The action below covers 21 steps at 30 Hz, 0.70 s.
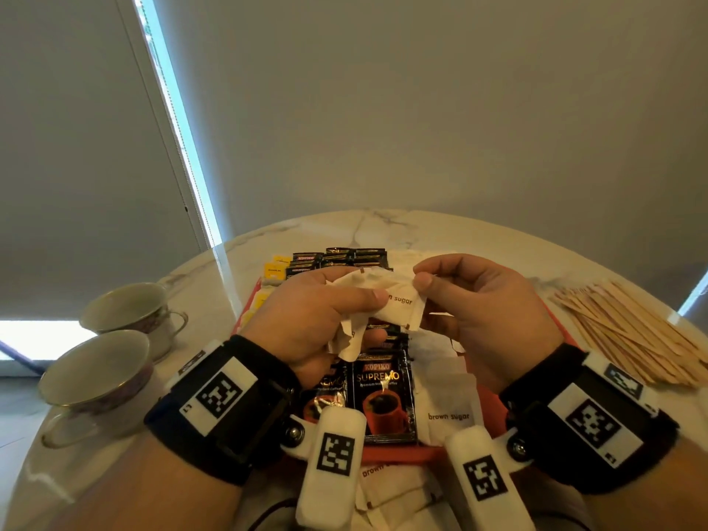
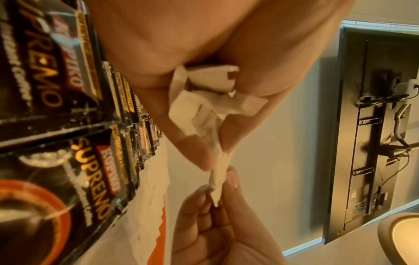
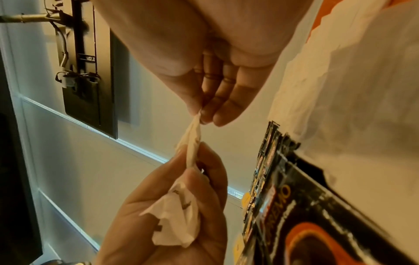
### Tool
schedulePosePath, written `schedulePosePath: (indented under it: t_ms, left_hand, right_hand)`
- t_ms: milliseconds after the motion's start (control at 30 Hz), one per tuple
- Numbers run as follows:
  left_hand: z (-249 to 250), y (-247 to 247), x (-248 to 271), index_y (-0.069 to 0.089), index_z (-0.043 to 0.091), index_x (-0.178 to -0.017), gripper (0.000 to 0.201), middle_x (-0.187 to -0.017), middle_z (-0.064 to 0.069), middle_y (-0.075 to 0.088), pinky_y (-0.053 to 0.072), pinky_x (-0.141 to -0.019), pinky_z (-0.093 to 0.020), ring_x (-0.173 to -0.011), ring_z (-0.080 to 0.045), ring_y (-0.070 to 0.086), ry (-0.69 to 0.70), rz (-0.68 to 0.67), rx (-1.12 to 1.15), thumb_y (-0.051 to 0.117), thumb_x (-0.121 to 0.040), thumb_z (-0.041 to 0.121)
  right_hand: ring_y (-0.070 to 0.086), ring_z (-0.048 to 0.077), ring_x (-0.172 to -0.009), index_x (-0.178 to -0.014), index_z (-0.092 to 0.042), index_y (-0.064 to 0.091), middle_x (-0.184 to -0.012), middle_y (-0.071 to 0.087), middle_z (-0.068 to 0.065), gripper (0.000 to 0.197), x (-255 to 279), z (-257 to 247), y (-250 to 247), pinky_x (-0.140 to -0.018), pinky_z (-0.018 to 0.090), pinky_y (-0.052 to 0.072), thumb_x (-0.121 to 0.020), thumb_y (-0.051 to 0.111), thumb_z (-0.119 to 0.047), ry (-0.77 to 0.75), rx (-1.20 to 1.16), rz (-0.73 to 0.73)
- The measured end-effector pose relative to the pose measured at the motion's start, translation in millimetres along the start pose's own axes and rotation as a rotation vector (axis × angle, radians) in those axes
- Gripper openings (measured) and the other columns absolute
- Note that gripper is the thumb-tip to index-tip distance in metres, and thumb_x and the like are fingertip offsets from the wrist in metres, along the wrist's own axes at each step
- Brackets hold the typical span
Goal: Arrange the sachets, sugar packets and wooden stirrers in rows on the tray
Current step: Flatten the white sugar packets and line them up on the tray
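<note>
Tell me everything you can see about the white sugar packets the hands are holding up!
The sugar packets are small white paper sachets, one printed "brown sugar" in brown letters. They look crumpled and bunched together. The left hand grips the bunch in its curled fingers. The right hand pinches the corner of one packet between thumb and finger. They are held in the air above the red tray, over the coffee sachets, touching only the hands.

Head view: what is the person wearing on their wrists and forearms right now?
Bare forearms, no sleeves. Each wrist carries a black strap: left wrist band, right wrist band. On each sit white blocks printed with black square tag markers, plus a white bar bolted on and sticking inward, also tagged.
</note>
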<state>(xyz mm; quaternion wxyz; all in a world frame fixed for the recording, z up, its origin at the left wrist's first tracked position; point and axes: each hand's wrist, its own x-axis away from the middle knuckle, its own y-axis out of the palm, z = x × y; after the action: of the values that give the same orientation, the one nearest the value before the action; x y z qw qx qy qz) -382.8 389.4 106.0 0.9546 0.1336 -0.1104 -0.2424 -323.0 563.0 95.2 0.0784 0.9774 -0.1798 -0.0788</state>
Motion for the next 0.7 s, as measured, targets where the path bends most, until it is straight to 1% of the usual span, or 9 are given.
schedulePosePath:
  t_ms: [100,167,233,333,400,500,567,633,700]
  left_hand:
    - [0.5,2.0,0.8,0.07,0.004,-0.113,0.019,-0.103,-0.016,0.079,0.06,-0.052,-0.027,-0.083,-0.024,0.078,-0.006,-0.016,-0.014,0.069,-0.095,0.009]
    - [0.2,2.5,0.2,0.07,0.003,-0.113,0.02,-0.1,-0.016,0.08,0.06,-0.051,-0.027,-0.079,-0.023,0.077,-0.003,0.002,-0.013,0.07,-0.095,0.012]
    - [-0.5,3.5,0.3,0.071,0.004,-0.11,0.019,-0.097,-0.015,0.079,0.06,-0.052,-0.028,-0.077,-0.023,0.076,-0.001,0.015,-0.02,0.071,-0.094,0.013]
    - [-0.9,6.0,1.4,0.072,0.006,-0.107,0.017,-0.098,-0.015,0.08,0.06,-0.052,-0.028,-0.078,-0.024,0.076,-0.005,0.027,-0.013,0.072,-0.093,0.014]
    - [-0.7,7.4,2.1,0.072,0.006,-0.106,0.015,-0.095,-0.015,0.08,0.059,-0.05,-0.028,-0.075,-0.024,0.077,-0.01,0.043,0.008,0.071,-0.095,0.014]
    - [2.4,7.4,1.7,0.069,0.007,-0.1,0.008,-0.077,-0.009,0.074,0.059,-0.05,-0.028,-0.069,-0.021,0.074,-0.012,0.08,0.035,0.07,-0.097,0.014]
    - [5.2,5.7,2.0,0.067,0.007,-0.101,0.007,-0.07,-0.009,0.072,0.06,-0.05,-0.028,-0.067,-0.021,0.073,-0.023,0.107,0.056,0.068,-0.098,0.013]
    - [7.1,3.9,3.1,0.066,0.005,-0.104,0.007,-0.073,-0.011,0.072,0.06,-0.051,-0.029,-0.067,-0.022,0.073,-0.038,0.117,0.091,0.066,-0.098,0.009]
    - [8.1,3.0,4.5,0.065,0.004,-0.106,0.009,-0.081,-0.015,0.072,0.059,-0.052,-0.03,-0.071,-0.024,0.073,-0.04,0.122,0.108,0.065,-0.098,0.007]
  right_hand:
    - [0.075,0.03,-0.084,-0.099,-0.006,0.072,-0.091,0.076,0.015,0.009,0.6,-0.3,-0.8,-0.07,0.037,0.063,-0.096,0.064,-0.005,-0.002,0.036,0.002]
    - [0.073,0.024,-0.08,-0.099,-0.008,0.073,-0.089,0.076,0.011,0.008,1.5,-2.4,-2.5,-0.07,0.037,0.062,-0.095,0.066,-0.01,0.02,0.087,-0.047]
    - [0.069,0.017,-0.073,-0.096,-0.009,0.074,-0.082,0.075,0.006,0.006,2.9,-6.4,-4.0,-0.064,0.031,0.058,-0.091,0.071,-0.01,0.058,0.14,-0.108]
    - [0.064,0.013,-0.067,-0.094,-0.01,0.073,-0.078,0.074,0.004,0.004,1.3,-14.8,-6.3,-0.056,0.025,0.05,-0.091,0.072,-0.009,0.147,0.168,-0.126]
    - [0.062,0.012,-0.066,-0.094,-0.011,0.074,-0.081,0.074,0.005,0.004,-1.3,-21.6,-12.2,-0.055,0.026,0.047,-0.091,0.072,-0.011,0.199,0.178,-0.092]
    - [0.057,0.014,-0.067,-0.096,-0.01,0.076,-0.087,0.073,0.008,0.006,-6.4,-26.9,-32.5,-0.055,0.027,0.045,-0.091,0.071,-0.009,0.261,0.229,0.009]
    - [0.058,0.015,-0.067,-0.098,-0.008,0.075,-0.092,0.074,0.011,0.009,-8.7,-25.3,-50.5,-0.055,0.028,0.046,-0.093,0.068,-0.004,0.318,0.303,0.094]
    - [0.063,0.02,-0.069,-0.101,-0.005,0.073,-0.097,0.076,0.017,0.012,-8.7,-21.6,-66.0,-0.056,0.03,0.046,-0.093,0.064,0.0,0.377,0.377,0.164]
    - [0.064,0.027,-0.074,-0.104,0.001,0.07,-0.099,0.076,0.023,0.012,-6.9,-17.7,-75.3,-0.057,0.031,0.044,-0.093,0.064,0.002,0.423,0.426,0.201]
